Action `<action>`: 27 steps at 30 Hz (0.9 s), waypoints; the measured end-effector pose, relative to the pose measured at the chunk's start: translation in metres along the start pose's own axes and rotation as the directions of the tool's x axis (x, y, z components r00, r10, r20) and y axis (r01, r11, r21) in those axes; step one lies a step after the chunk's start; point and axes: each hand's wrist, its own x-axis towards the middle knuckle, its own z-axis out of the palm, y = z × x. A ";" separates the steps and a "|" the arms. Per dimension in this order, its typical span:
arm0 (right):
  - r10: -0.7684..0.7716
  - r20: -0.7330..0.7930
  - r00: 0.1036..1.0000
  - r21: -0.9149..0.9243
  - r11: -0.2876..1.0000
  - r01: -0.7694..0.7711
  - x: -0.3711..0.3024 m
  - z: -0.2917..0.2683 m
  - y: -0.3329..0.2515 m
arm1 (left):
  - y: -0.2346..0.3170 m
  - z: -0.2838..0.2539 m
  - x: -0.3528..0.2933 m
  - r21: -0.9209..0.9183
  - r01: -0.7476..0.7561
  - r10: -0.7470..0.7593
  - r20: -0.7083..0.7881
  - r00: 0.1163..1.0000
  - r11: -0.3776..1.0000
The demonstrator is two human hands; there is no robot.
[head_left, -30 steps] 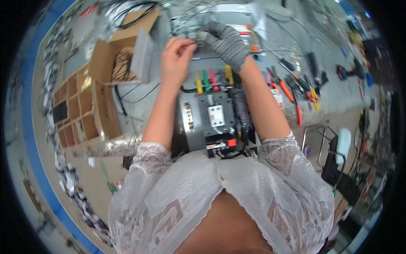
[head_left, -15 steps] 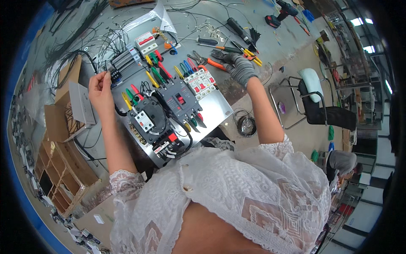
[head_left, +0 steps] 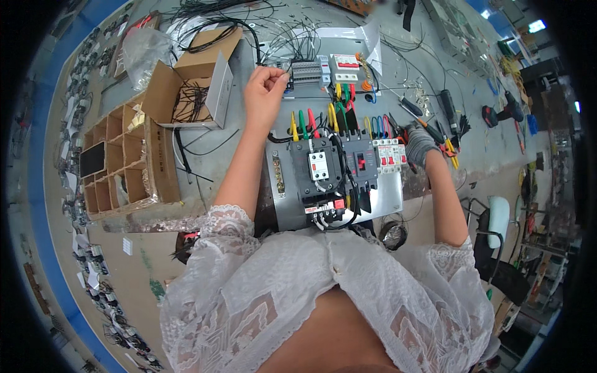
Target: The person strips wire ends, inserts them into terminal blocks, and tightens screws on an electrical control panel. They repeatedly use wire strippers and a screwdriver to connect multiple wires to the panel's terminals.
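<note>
Far left on the bench: open brown cardboard box (head_left: pixel 186 87) holding black cable ties, white flap hanging at its right side. Nearer left: brown divided carton (head_left: pixel 118 158) with about 8 square cells. Centre: grey metal mounting plate (head_left: pixel 382 202) carrying black and white breakers, red, green, yellow and blue wires rising from their far edge. Left hand (head_left: pixel 266 93) bare, curled shut, pinching black wire (head_left: pixel 283 71) beside grey terminal block (head_left: pixel 306 73). Right hand (head_left: pixel 421 144) in grey glove, resting at plate's right edge near orange-handled pliers (head_left: pixel 449 149); grip impossible to tell.
</note>
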 end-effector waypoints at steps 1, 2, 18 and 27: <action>0.036 0.086 0.996 -0.055 0.998 -0.031 -0.001 -0.008 -0.008 | -0.001 0.000 0.001 -0.018 0.005 -0.005 -0.003 1.000 1.000; 0.077 0.169 0.983 -0.112 0.992 -0.058 0.000 -0.015 -0.015 | -0.003 0.000 0.001 -0.035 0.010 -0.010 -0.006 1.000 0.999; -0.024 -0.261 0.965 0.250 0.964 0.092 0.056 -0.109 -0.112 | -0.010 -0.002 0.005 -0.125 0.025 -0.025 0.004 1.000 0.992; -0.290 -0.171 0.942 -0.065 0.957 0.283 0.112 -0.094 -0.219 | -0.015 -0.004 0.004 -0.147 0.030 -0.021 0.058 0.998 0.989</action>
